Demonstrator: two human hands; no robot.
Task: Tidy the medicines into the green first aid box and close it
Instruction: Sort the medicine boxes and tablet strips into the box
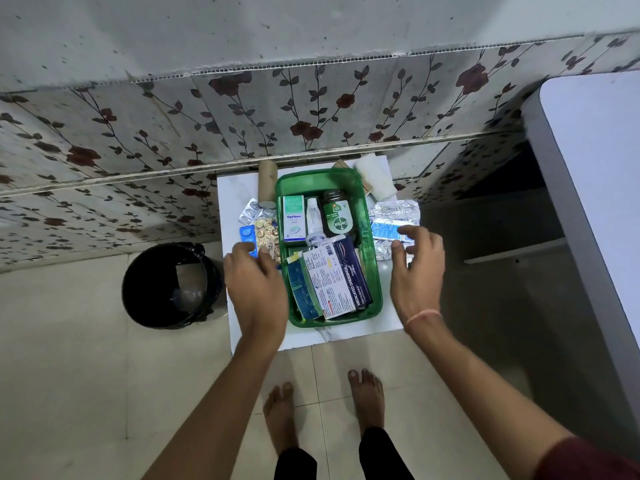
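Observation:
The green first aid box (377, 296) sits uncovered on a small white table (228, 195). Inside it lie an Optibex carton (293, 218), a white tube (314, 214), a dark Dettol bottle (336, 213) and a dressings pack (341, 278). Left of the box are silver, gold and blue blister strips (265, 230). My left hand (256, 285) hovers over them, fingers curled, touching the blue strip. Right of the box lie silver foil strips (393, 209) and a blue-white strip (384, 230). My right hand (417, 268) is spread open just over these, holding nothing.
A cardboard tube (267, 180) and a white gauze roll (375, 180) lie at the table's far edge by the flowered wall. A black bin (169, 285) stands on the floor to the left. A white counter (595, 188) rises at the right. My bare feet (325, 410) are below the table.

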